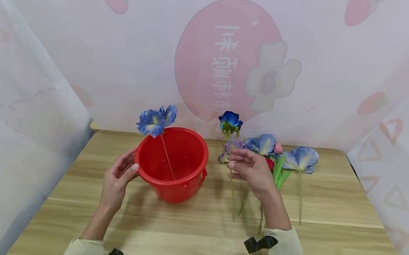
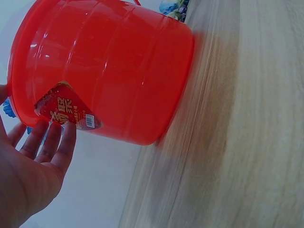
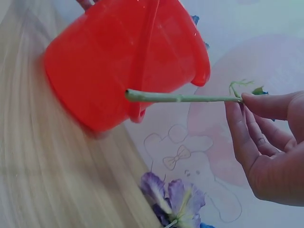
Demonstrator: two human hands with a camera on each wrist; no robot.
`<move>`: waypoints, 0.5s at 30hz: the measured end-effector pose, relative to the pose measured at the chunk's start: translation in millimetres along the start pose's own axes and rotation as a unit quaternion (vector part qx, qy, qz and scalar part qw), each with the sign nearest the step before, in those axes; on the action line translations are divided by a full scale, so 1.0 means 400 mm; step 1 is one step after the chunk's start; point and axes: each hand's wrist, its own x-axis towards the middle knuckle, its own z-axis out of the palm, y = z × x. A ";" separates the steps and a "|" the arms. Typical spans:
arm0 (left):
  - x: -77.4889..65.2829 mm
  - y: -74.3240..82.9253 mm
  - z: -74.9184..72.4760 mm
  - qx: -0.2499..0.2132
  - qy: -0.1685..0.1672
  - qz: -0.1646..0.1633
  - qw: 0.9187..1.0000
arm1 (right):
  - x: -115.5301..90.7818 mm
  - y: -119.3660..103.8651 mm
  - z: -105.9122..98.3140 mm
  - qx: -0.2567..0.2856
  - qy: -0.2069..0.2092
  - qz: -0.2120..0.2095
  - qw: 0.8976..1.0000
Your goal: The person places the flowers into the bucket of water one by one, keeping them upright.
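A red plastic bucket [image 1: 171, 190] stands upright on the table, holding one blue artificial iris [image 1: 152, 122] whose thin stem leans against the inside. My left hand [image 1: 117, 178] grips the bucket at its left rim, thumb at the edge and fingers against the outer wall by a red label [image 2: 61, 107]. To the right of the bucket, my right hand [image 1: 251, 172] pinches the green stem [image 3: 185, 98] of a blue artificial rose [image 1: 230, 119] between thumb and fingertips. That rose is upright, its bloom above the hand. Its cut stem end overlaps the bucket in the right wrist view.
Several artificial flowers lie on the wooden table [image 1: 191, 236] right of the bucket: a purple one [image 3: 178, 202], blue ones [image 1: 302, 158], a red one [image 1: 270, 164] and green leaves [image 1: 278, 170]. Pale printed curtains [image 1: 140, 60] enclose the back and sides.
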 end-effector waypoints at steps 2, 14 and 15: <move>0.002 0.001 0.000 0.000 -0.001 0.000 1.000 | 0.003 -0.014 0.005 0.000 0.006 -0.008 1.000; 0.002 0.001 -0.001 -0.002 -0.005 0.000 1.000 | 0.036 -0.138 0.071 0.001 0.033 -0.067 0.997; 0.001 0.000 -0.001 -0.004 -0.005 -0.001 1.000 | 0.038 -0.144 0.078 0.007 0.033 -0.069 0.997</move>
